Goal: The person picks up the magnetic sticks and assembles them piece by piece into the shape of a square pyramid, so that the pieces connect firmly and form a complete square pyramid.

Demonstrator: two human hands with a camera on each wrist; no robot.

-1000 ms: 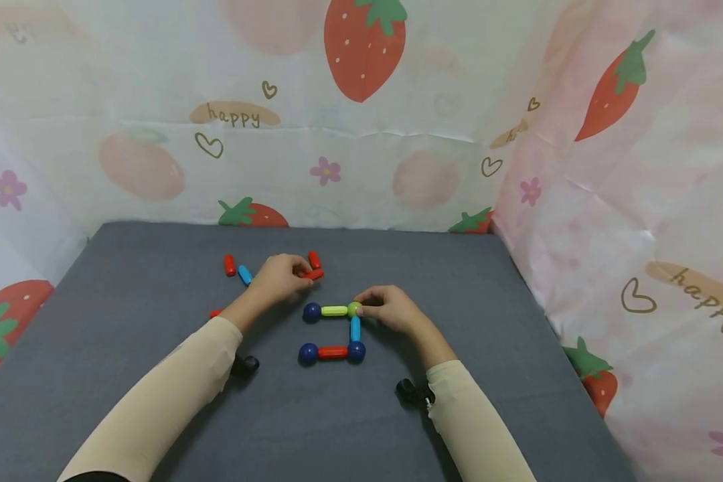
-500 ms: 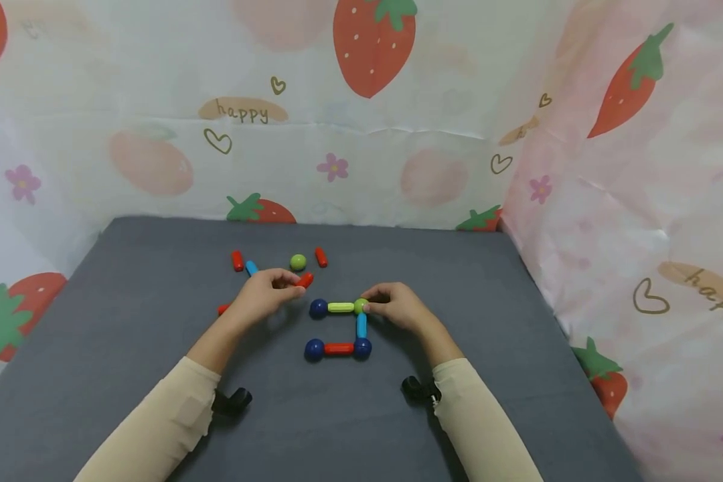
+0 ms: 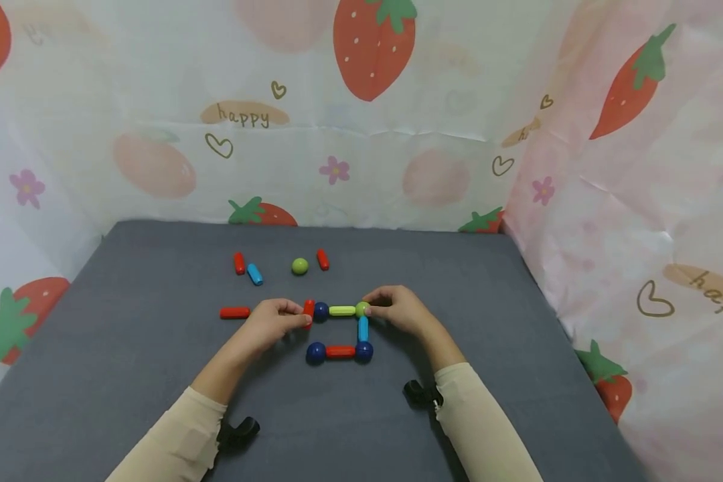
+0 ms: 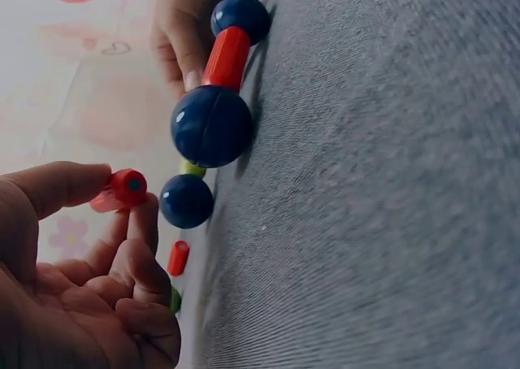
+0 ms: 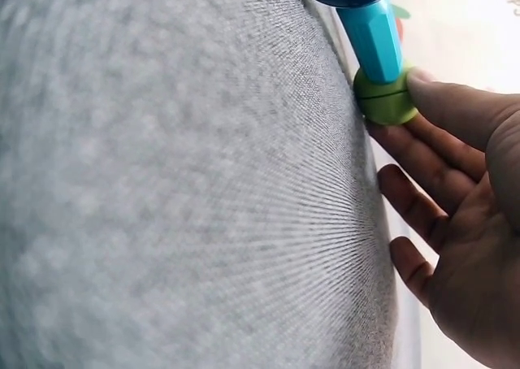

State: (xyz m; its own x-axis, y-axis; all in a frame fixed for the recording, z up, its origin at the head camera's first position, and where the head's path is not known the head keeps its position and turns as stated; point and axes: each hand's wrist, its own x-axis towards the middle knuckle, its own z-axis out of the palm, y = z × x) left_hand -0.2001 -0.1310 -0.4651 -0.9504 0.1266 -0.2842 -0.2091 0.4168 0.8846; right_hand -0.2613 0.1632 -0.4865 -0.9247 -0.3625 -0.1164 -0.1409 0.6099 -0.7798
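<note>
While pinching a red rod [image 3: 308, 308] near mid-frame with left hand [image 3: 269, 325], gripping a green ball [image 3: 361, 309] with right hand [image 3: 399, 310].

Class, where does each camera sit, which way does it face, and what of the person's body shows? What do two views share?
Head: on the head, facing forward and down at the grey table; left hand, right hand and sleeves show.
Left wrist: on that wrist, looking past the pinched red rod to dark blue balls; left hand, part of the right.
Right wrist: on that wrist, looking at the green ball; only the right hand shows.
Shared: head and right wrist both show that ball.
</note>
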